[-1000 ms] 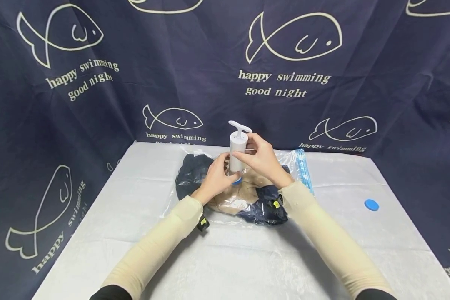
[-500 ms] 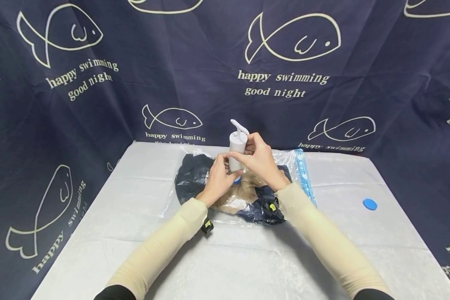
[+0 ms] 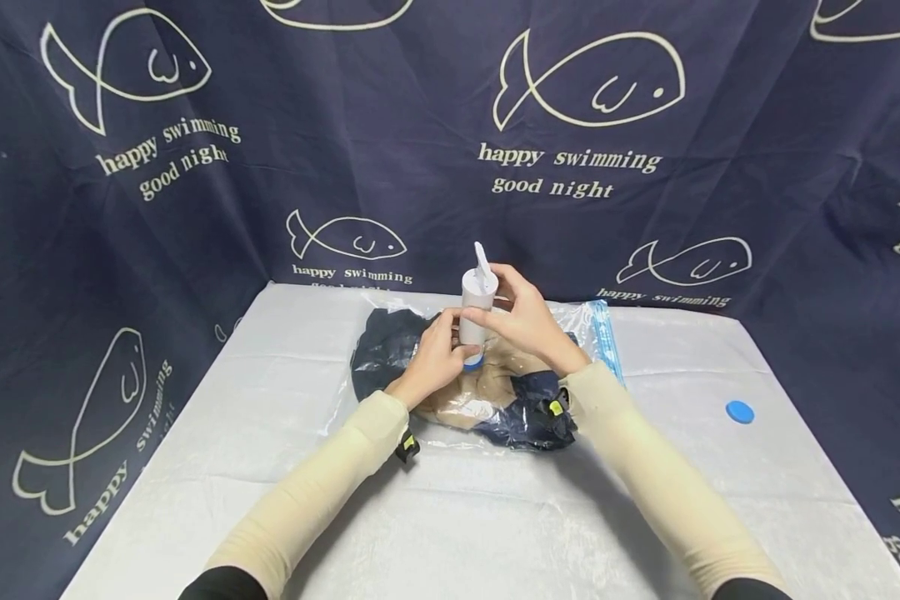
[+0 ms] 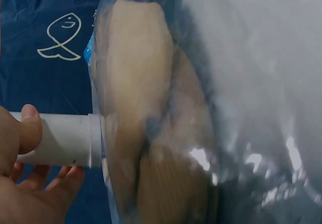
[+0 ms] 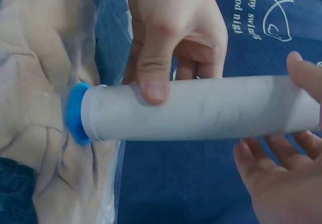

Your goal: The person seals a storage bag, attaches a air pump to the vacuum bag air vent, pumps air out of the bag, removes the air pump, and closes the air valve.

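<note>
A white hand pump [image 3: 475,327] stands nearly upright over a clear plastic storage bag [image 3: 342,414], its T-shaped handle [image 3: 482,262] seen almost end-on. In the right wrist view the pump's foot meets the bag's blue valve ring [image 5: 77,113]. My left hand [image 3: 433,360] grips the barrel low down, just above the ring. Higher up, my right hand [image 3: 523,318] holds the barrel below the handle, thumb in front and fingers behind. Beige clothing [image 3: 450,408] and dark clothing [image 3: 386,346] fill the bag.
A blue round cap [image 3: 740,412] lies on the white-covered table [image 3: 480,533] at the right. The bag's blue zip edge [image 3: 606,337] runs along its right side. Behind the table hangs a navy curtain [image 3: 435,150] with fish drawings.
The pump's handle has turned from lying mostly sideways to almost end-on. Both hands have stayed on the barrel throughout, and the bag remains in place.
</note>
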### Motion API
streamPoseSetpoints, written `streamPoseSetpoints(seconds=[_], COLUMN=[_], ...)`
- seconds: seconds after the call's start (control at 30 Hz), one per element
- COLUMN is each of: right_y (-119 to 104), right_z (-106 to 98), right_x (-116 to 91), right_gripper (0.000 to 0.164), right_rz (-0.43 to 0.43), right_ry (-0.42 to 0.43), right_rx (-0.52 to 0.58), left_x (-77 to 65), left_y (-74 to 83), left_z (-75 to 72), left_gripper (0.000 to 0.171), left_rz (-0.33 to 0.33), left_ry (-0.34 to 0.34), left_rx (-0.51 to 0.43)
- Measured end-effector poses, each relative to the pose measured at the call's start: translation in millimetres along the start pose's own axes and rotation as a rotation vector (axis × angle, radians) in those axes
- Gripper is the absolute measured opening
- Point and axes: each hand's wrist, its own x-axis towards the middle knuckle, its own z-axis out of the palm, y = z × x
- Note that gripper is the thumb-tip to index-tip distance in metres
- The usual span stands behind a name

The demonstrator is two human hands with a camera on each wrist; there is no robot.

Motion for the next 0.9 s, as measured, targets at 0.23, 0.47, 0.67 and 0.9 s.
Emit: streamPoseSetpoints(seconds=[0.23,0.47,0.67,0.9], right_y=[0.0,-1.7,-3.8,-5.0], right_z=[-8.5,-8.1,-3.8,0.7], right_x=[4.1,3.6,1.8,-1.6], right_gripper=[0.065,0.057,0.050,0.050], right_rz=[-0.050,-0.038,-0.026,-0.012], right_ry=[-0.080,-0.122,-0.082,-0.016], right_rx=[0.072,0.069,0.037,-0.040], left_x=[2.2,1.9,-0.6,-7.0], left_y=[0.9,-1.1,-0.9,3.3], left_z=[-6.3,-11.8,-15.3,-7.8], left_gripper=[0.050,0.048,0.054,0.071], left_rz=[0.004,0.010,0.007,0.005], left_ry=[-0.062,-0.118,-0.120,-0.003], left_rx=[0.037,0.069,0.069,0.080])
